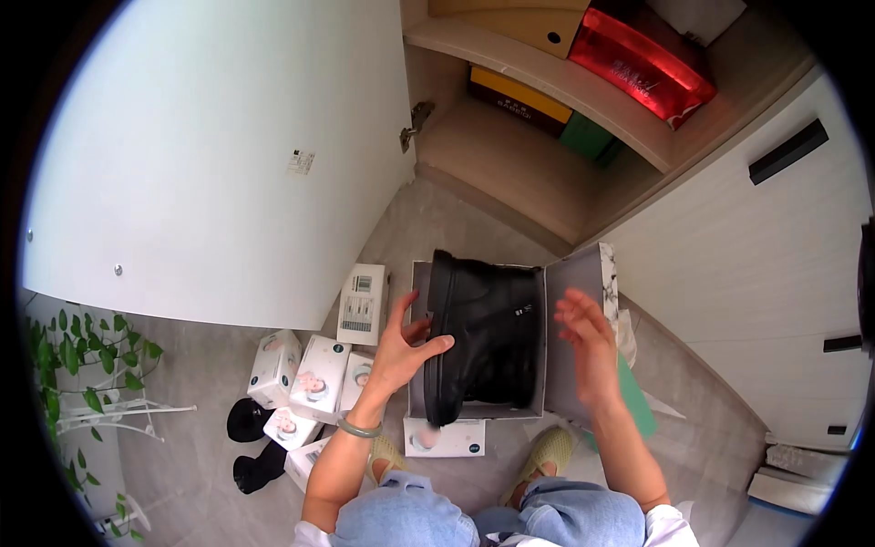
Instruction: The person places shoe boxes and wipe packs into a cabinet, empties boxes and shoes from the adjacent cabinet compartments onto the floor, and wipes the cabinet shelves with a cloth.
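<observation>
A black ankle boot (488, 333) lies on its side in an open shoebox (544, 401), its thick sole to the left. My left hand (406, 351), with a green bangle at the wrist, grips the sole edge between thumb and fingers. Over the box's raised lid (570, 342), to the right of the boot, hovers my right hand (591, 351). Its fingers are stretched out, slightly blurred, and nothing is in them. Whether a second boot lies underneath is hidden.
Several white tissue packs (317, 372) stand left of the box, near black shoes (258, 467). An open cabinet door (219, 164) spans the upper left. Shelves hold a red bag (638, 64) and boxes. A leafy plant (82, 356) stands at far left.
</observation>
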`<state>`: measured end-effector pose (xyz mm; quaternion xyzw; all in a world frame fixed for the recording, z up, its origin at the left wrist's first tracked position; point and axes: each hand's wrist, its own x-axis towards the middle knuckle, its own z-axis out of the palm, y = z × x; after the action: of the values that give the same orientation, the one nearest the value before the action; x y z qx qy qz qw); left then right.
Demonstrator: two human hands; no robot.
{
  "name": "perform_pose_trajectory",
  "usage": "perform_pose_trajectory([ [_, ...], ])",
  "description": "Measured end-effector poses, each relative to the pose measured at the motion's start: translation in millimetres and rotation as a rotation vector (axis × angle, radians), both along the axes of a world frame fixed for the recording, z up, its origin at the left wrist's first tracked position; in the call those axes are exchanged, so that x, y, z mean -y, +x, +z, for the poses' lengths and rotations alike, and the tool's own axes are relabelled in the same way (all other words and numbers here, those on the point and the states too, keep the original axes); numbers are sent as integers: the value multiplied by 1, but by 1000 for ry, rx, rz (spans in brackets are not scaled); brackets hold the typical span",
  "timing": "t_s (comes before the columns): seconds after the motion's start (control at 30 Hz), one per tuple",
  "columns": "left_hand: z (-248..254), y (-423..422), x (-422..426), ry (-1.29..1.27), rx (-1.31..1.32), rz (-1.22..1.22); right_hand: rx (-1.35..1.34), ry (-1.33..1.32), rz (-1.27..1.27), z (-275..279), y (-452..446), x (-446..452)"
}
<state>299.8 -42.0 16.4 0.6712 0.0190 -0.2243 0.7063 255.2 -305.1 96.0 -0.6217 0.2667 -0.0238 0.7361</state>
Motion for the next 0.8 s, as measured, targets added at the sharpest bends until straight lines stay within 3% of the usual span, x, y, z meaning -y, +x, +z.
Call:
perform_pose_trajectory([
  [0.1, -6, -4, 4, 99, -167, 18, -106, 158, 63, -14, -12, 6],
  [0.17, -8, -8, 11, 422, -9, -8, -118, 170, 65, -23, -15, 5],
  [0.3, -1, -6, 27, 554, 29, -23, -120, 231, 58, -26, -13, 6],
  [0.4, 0, -10, 35, 721, 183, -6, -104, 228, 76, -27, -13, 7],
  [0.47, 9, -15, 41, 956, 678, -35, -115, 217, 82, -31, -13, 6],
  [0.63, -1, -24, 37, 902, 665, -244, -137, 216, 91, -34, -16, 2],
  [0.73, -36, -36, 31, 981, 592, -362, -122, 199, 97, -34, -9, 1],
  [0.8, -37, -37, 32, 982, 616, -331, -88, 122, 152, -22, 0, 2],
])
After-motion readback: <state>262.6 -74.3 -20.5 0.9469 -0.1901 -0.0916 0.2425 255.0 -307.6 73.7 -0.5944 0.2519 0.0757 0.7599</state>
